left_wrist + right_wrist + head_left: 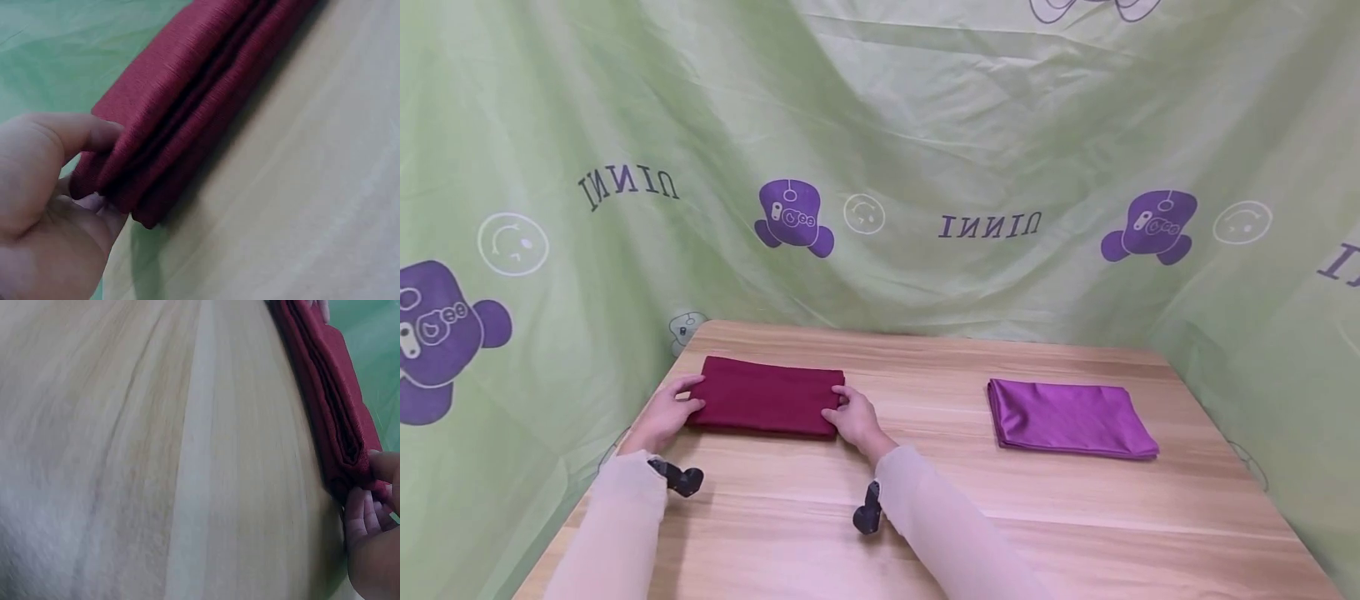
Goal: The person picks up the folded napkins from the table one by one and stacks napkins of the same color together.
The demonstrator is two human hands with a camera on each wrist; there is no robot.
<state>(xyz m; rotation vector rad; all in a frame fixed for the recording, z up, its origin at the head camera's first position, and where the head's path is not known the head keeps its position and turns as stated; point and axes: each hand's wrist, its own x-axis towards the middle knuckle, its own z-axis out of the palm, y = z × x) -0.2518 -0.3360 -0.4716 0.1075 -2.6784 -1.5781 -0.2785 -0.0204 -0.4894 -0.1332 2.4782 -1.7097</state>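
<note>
A folded dark red cloth [767, 398] lies on the left part of the table, its stacked layers showing along the near edge in both wrist views. My left hand [664, 412] pinches its left end; in the left wrist view the thumb [94, 132] presses the top while other fingers tuck beneath the layers. At the right end, my right hand [857, 421] grips the cloth the same way, with fingers [365, 512] under the lower layers in the right wrist view. Farther right lies a folded shiny purple cloth [1067, 419], which neither hand touches.
The wood-grain table [790, 517] reaches back to a green printed curtain [925, 150] hanging behind it and along both sides. A dark wrist-mounted device [677, 477] sits at the left cuff, and a second device [867, 510] at the right cuff.
</note>
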